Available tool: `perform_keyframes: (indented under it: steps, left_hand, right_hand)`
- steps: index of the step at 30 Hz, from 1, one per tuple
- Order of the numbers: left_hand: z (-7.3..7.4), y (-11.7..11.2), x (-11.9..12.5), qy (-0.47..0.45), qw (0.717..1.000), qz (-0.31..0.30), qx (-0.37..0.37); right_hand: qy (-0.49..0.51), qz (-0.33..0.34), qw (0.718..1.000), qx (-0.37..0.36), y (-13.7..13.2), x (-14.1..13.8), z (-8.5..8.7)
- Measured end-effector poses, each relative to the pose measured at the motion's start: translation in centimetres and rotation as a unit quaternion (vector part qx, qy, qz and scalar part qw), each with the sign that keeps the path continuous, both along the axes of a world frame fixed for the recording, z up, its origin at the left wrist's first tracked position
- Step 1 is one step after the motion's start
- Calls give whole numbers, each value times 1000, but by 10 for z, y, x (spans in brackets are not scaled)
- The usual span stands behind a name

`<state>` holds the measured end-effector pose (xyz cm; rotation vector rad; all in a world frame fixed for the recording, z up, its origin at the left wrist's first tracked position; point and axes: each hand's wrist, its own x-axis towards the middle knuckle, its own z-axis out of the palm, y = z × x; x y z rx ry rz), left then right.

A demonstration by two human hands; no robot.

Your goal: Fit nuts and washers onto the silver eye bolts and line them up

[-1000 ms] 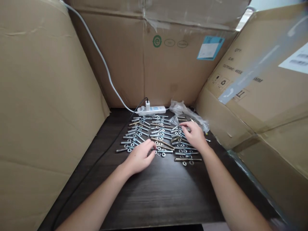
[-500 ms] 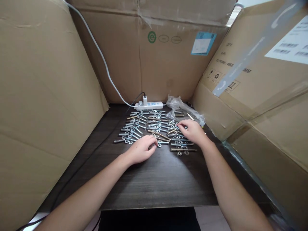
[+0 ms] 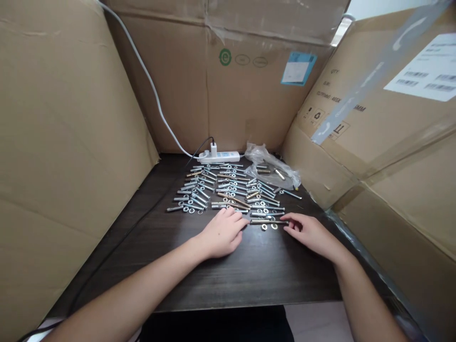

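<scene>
Rows of metal bolts, nuts and washers lie on the dark table point(image 3: 213, 285). A long bolt point(image 3: 267, 222) lies crosswise at the front of the right-hand group. My left hand point(image 3: 225, 232) rests palm down, fingers loosely bent, its fingertips by the bolt's left end. At the other end, my right hand point(image 3: 309, 232) has thumb and index finger apart around the bolt's tip; whether they touch it is hard to tell. Just in front of this bolt lie a nut point(image 3: 264, 227) and a flat washer point(image 3: 274, 227). My left fingers partly cover the front of the middle group.
A white power strip point(image 3: 221, 156) with a plug and black cable point(image 3: 153, 206) sits at the back. Clear plastic bag point(image 3: 261, 153) with a few bolts lies back right. Cardboard walls point(image 3: 245, 104) enclose three sides.
My right hand has come forward and right from the right group to the front bolt's end. My left hand has shifted right and slightly forward, toward the same bolt.
</scene>
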<state>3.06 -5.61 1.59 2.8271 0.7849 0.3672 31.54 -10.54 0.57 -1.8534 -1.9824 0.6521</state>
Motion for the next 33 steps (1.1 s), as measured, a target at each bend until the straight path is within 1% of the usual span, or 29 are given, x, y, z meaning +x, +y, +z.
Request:
perform_keyframes:
  steps: [2,5,9,12,15,16,18,21,23,24,25,27,30,33]
  left_hand:
    - [-3,-2,3,18,999,11,26]
    - [-6,-4,4,28,998,11,49]
    - [-5,-5,3,15,999,-1,50]
    - [0,-2,-1,-26,999,14,43]
    - [6,6,-8,-94,994,42,31]
    - [8,9,-11,-123,991,51,27]
    - [9,15,-17,-177,981,71,25]
    - [7,20,-22,-227,970,88,10]
    - [3,20,-22,-257,963,81,-29]
    - [1,19,-22,-275,956,78,-56]
    - [-1,18,-20,-294,949,78,-84]
    - [-4,16,-18,-315,936,82,-131]
    - [-5,14,-16,-298,934,75,-180]
    - [-4,15,-15,-295,931,42,-212]
  right_hand:
    - [-19,9,1000,2,3,-4,-1]
    - [-28,24,999,5,5,-13,0]
    - [17,43,999,19,4,-29,6]
    - [71,67,995,26,12,-45,21]
    - [149,104,983,22,32,-66,39]
    - [183,121,975,8,39,-74,43]
    - [250,153,955,-46,53,-89,46]
    - [327,184,919,-118,63,-110,37]
    - [364,195,902,-130,61,-119,27]
    - [378,194,897,-125,58,-122,23]
    - [386,191,895,-113,55,-124,19]
    - [385,183,902,-75,49,-126,16]
    - [356,181,916,-23,45,-126,13]
    - [344,168,924,-9,45,-126,7]
